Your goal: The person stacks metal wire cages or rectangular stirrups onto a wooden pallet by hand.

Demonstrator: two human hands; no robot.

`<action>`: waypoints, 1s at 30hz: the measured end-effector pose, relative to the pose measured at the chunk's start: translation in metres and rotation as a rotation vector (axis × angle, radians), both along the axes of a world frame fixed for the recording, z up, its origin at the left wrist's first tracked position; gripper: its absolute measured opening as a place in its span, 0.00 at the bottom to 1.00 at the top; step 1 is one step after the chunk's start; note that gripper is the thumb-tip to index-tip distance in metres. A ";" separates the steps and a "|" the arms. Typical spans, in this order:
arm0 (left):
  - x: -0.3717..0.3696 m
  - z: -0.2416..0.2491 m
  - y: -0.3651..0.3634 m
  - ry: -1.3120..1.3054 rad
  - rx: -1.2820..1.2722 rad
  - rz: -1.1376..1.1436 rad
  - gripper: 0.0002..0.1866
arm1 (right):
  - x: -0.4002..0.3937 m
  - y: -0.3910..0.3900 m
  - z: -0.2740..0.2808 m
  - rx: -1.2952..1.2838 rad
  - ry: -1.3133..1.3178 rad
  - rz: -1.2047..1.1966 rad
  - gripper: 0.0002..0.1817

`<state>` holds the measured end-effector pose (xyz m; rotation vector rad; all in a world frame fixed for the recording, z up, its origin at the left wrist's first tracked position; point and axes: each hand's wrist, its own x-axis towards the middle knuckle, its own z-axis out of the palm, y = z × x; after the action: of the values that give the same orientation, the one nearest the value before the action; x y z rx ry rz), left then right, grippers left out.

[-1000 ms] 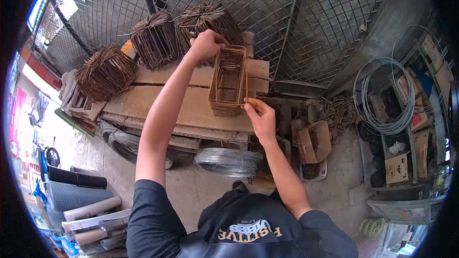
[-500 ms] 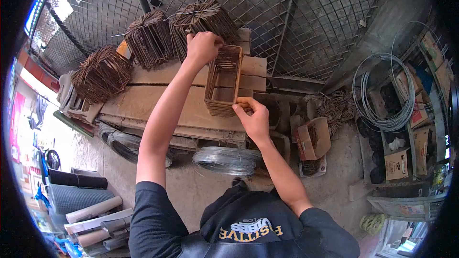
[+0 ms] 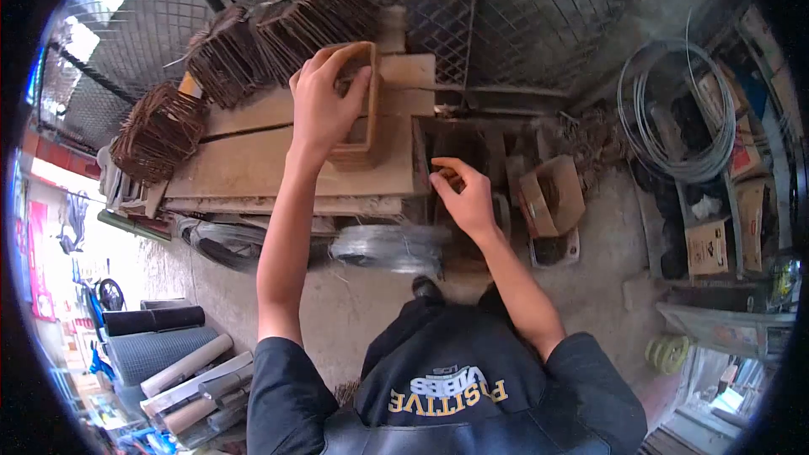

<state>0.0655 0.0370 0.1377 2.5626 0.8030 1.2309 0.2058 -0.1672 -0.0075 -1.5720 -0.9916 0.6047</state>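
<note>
A stack of rusty rectangular wire stirrups [image 3: 364,150] stands on the wooden boards, its open middle facing up. My left hand [image 3: 324,105] grips the upper left part of the stack, fingers over the far rim and thumb at the inside. To the right of the stack and apart from it, my right hand [image 3: 466,200] hangs past the end of the boards. Its fingers are curled with thumb and forefinger close together; whatever sits between them is too small to make out.
Tied bundles of stirrups [image 3: 160,133] line the back of the boards [image 3: 244,164] by a mesh fence [image 3: 539,25]. Coils of wire [image 3: 389,246] lie below. An open cardboard box [image 3: 552,198] is at right, with a hanging wire coil [image 3: 628,109] beyond. Rolls [image 3: 160,350] lie lower left.
My right hand has left the near corner of the stirrup stack and moved right, away from it. My left hand remains at the stack, now reaching over its rim. The whole view has shifted.
</note>
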 end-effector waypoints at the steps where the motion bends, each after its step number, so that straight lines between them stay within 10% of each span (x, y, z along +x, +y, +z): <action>1: 0.004 0.000 -0.022 -0.035 -0.056 -0.084 0.16 | 0.011 -0.011 -0.011 -0.063 0.015 -0.013 0.16; 6: 0.024 -0.039 -0.119 0.023 -0.625 -0.450 0.13 | 0.063 -0.067 -0.071 -0.252 -0.029 -0.093 0.14; 12: 0.083 -0.177 -0.203 0.049 -1.371 -0.324 0.12 | 0.109 -0.128 -0.207 -0.551 0.094 -0.083 0.14; 24: 0.080 -0.738 -0.340 0.029 -1.860 -0.073 0.12 | 0.141 -0.271 -0.623 -1.059 0.010 -0.029 0.08; 26: 0.098 -0.780 -0.325 0.502 -1.446 0.058 0.13 | 0.139 -0.282 -0.687 -0.744 -0.132 -0.175 0.12; 27: 0.104 -0.801 -0.327 -0.129 -1.801 0.024 0.13 | 0.137 -0.282 -0.716 -0.749 -0.127 -0.177 0.12; 28: 0.111 -0.873 -0.318 -0.125 -1.803 0.022 0.13 | 0.136 -0.273 -0.741 -0.740 0.097 -0.239 0.13; 30: 0.105 -1.003 -0.314 0.332 -1.919 0.014 0.15 | 0.136 -0.250 -0.784 -0.721 0.325 -0.308 0.15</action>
<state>0.1703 -0.2766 -0.8658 1.0318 1.1257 -0.2400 0.3421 -0.4176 -0.7911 -2.1073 -0.2702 1.0276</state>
